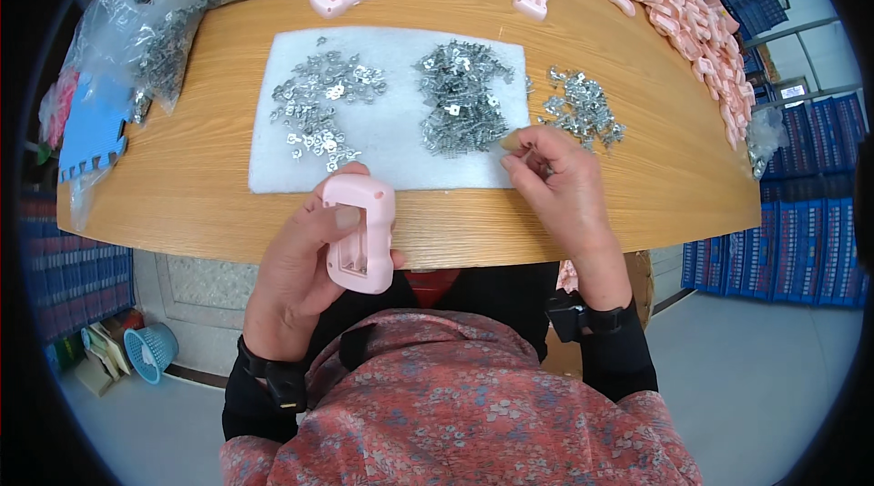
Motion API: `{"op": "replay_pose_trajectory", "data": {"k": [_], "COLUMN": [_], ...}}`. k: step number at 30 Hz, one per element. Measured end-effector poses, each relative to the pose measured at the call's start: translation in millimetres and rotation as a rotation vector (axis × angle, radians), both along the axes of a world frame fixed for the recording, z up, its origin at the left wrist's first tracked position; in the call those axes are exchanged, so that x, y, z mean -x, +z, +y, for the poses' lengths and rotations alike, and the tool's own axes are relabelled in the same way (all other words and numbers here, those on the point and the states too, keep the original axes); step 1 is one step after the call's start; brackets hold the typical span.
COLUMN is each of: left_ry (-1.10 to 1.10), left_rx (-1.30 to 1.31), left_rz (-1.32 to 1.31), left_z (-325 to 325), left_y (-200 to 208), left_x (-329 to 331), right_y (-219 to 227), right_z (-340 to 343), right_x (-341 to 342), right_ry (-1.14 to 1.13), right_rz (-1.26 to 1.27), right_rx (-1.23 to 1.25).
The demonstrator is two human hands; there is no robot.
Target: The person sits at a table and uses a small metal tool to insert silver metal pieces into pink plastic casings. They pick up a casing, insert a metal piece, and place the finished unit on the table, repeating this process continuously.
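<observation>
Pink plastic casing (382, 240), left of centre, is clasped in the left hand (296, 254). Picking metal contacts (462, 108) seems the step: right hand (566, 178) nearly pinched closed, contents unclear; next calls for precise fingertip control.

The left hand (300, 248) holds a pink casing (381, 231) (thumb (344, 217) over its recess (355, 254)), the right hand (563, 178) near metal pieces (462, 108).

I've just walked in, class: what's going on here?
The person's left hand holds a pink casing, its recess showing. The right hand is over the white mat's right edge, fingertips close together; what it grips, if anything, is unclear. Two heaps of metal pieces lie on the mat; more pink casings lie heaped at the table's far right.
</observation>
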State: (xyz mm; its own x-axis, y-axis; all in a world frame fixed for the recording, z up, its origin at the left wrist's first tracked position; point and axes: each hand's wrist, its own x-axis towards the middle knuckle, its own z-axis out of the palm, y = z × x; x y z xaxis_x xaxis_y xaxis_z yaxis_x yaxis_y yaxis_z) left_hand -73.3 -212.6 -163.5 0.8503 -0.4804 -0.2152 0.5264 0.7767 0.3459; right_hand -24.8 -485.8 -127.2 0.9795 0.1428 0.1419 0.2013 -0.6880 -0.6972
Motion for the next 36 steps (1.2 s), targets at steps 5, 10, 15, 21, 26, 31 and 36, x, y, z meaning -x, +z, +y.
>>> {"op": "replay_pose_trajectory", "data": {"k": [5, 10, 15, 21, 26, 31, 36], "left_ry": [-0.018, -0.086, -0.112, -0.106, -0.146, -0.081, 0.031], "left_rx": [-0.059, -0.074, -0.225, -0.328, -0.335, -0.373, -0.478], "left_rz": [0.029, -0.03, 0.023, 0.004, -0.019, -0.051, -0.115], "left_z": [-15.8, -17.8, -35.3, -63.8, -70.3, -75.8, -83.9], "left_y": [20.6, 12.8, 24.4, 38.3, 32.8, 27.0, 32.0], "left_x": [-6.0, -7.0, -12.1, -28.7, -32.9, -27.8, -28.1], "right_y": [-5.6, -7.0, -3.4, 19.1, 36.2, 32.5, 17.0], "right_z": [18.6, 5.7, -7.2, 1.2, -0.6, 0.3, 3.6], "right_x": [-8.8, -7.3, -4.1, 8.9, 14.6, 17.4, 22.5], "right_ry": [0.068, -0.011, 0.014, 0.155, 0.325, 0.269, 0.117], "right_rz": [-0.167, 0.039, 0.228, 0.137, 0.103, 0.088, 0.251], "right_rx": [0.133, -0.12, -0.395, -0.465, -0.338, -0.311, -0.599]}}
